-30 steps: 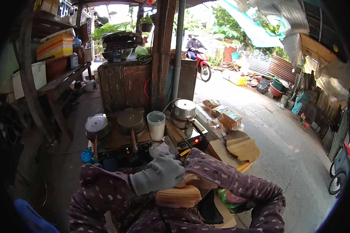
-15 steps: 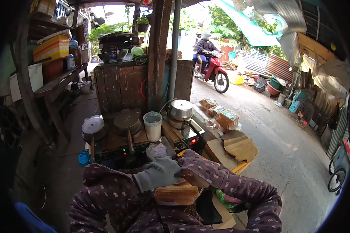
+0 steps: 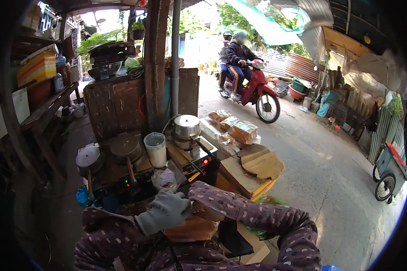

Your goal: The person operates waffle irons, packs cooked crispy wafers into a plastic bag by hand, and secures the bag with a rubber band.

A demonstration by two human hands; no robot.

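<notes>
My left hand [image 3: 167, 208], in a grey glove, is curled with its fingers closed in front of my body. Whatever it pinches is too small or too hidden to make out. My right hand [image 3: 206, 210] meets it from the right; its fingers are mostly hidden behind the glove and the patterned sleeve. Just below both hands sits a brown stack [image 3: 192, 229] of flat pieces that seems to be in clear plastic. Ahead of the glove lies a crumpled clear plastic bag [image 3: 166, 177], and a yellow-handled tool [image 3: 194, 176] rests beside it.
Two lidded pans [image 3: 87, 157] [image 3: 126, 149], a white bucket [image 3: 156, 151] and a metal pot [image 3: 186, 127] stand on the cooking counter. Bagged brown goods [image 3: 244, 132] and a box with cardboard [image 3: 261, 162] are at right. Two people ride a red motorbike [image 3: 257, 86] along the lane.
My view has turned to the right, so the counter appears further left. The motorbike has come closer along the lane. Both hands remain together over the brown stack.
</notes>
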